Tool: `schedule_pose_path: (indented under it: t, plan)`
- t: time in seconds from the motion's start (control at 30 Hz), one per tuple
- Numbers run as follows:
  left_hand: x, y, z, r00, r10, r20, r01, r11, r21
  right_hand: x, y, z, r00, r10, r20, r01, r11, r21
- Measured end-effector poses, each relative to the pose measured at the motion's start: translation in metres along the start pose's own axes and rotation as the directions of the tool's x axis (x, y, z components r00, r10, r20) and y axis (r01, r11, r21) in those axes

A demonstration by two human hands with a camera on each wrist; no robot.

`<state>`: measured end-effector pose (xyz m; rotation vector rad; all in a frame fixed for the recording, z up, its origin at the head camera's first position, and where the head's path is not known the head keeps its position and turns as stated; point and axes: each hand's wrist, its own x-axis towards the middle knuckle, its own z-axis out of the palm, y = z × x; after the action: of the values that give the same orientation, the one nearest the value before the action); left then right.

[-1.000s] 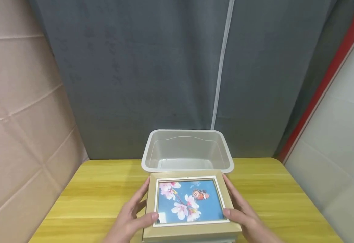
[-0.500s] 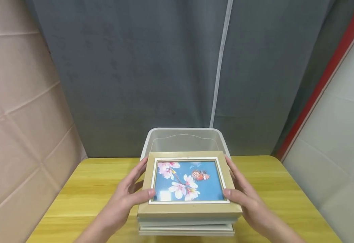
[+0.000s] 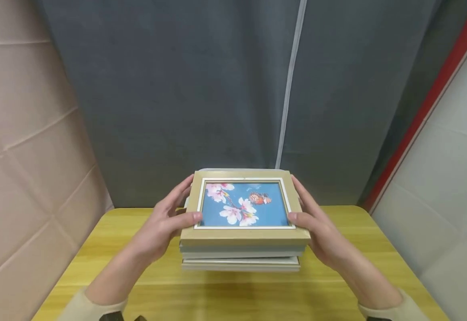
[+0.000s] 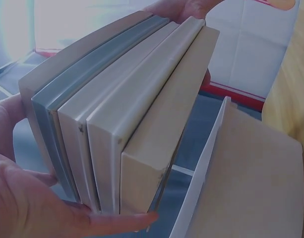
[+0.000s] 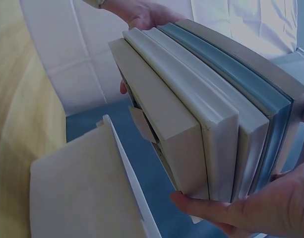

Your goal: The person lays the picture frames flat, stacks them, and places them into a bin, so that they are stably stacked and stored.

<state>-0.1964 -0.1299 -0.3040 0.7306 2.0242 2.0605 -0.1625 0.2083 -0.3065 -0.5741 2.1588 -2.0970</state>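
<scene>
My left hand point(image 3: 164, 223) and right hand point(image 3: 317, 223) grip a stack of several picture frames point(image 4: 142, 99) from both sides, thumbs on top and fingers reaching around and beneath the edges. On top lies a tan picture frame point(image 3: 245, 236) with a white inner border, showing pink-white blossoms and a butterfly on blue. Below it, the wrist views reveal a blue-grey frame point(image 5: 231, 64), pale ones and another tan frame point(image 5: 156, 94). The stack hangs above the table. Behind and lower is a light grey plastic bin point(image 4: 251, 173), mostly hidden in the head view.
The yellow wood-grain table point(image 3: 137, 276) spreads beneath the arms. A dark grey curtain point(image 3: 169, 89) hangs behind it. Pale cloth walls point(image 3: 25, 133) stand at both sides, with a red strip point(image 3: 430, 100) along the right one.
Both hands have raised the stack and carried it away from me, toward the bin. More of the stack's lower frames shows, and the bin has become almost wholly covered in the head view.
</scene>
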Motion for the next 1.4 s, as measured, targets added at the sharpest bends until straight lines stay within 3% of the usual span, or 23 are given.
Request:
schedule_pose_path:
  t: [0.27, 0.43, 0.6, 0.97, 1.23, 1.4]
  plan:
    - [0.030, -0.007, -0.012, 0.997, -0.066, -0.042, 0.067, 0.997, 0.035, 0.029, -0.002, -0.009, 0.997, 0.072, -0.041, -0.073, 0.997, -0.036]
    - [0.055, -0.016, -0.021, 0.996, -0.077, -0.046, 0.077, 0.997, -0.004, 0.049, 0.003, -0.014, 0.992, 0.117, -0.049, -0.117, 0.993, 0.015]
    - [0.077, -0.024, -0.027, 0.994, -0.095, -0.055, 0.093, 0.995, -0.034, 0.070, 0.011, -0.021, 0.991, 0.122, -0.048, -0.120, 0.992, 0.040]
    - [0.118, -0.038, -0.031, 0.985, -0.128, -0.116, 0.128, 0.992, -0.002, 0.114, 0.025, -0.043, 0.986, 0.151, -0.074, -0.147, 0.988, 0.053]
    - [0.149, -0.052, -0.031, 0.979, -0.157, -0.130, 0.160, 0.987, 0.011, 0.129, 0.042, -0.052, 0.979, 0.149, -0.137, -0.139, 0.987, 0.081]
    - [0.156, -0.066, -0.028, 0.968, -0.201, -0.149, 0.203, 0.979, 0.003, 0.129, 0.055, -0.053, 0.972, 0.173, -0.158, -0.156, 0.981, 0.117]
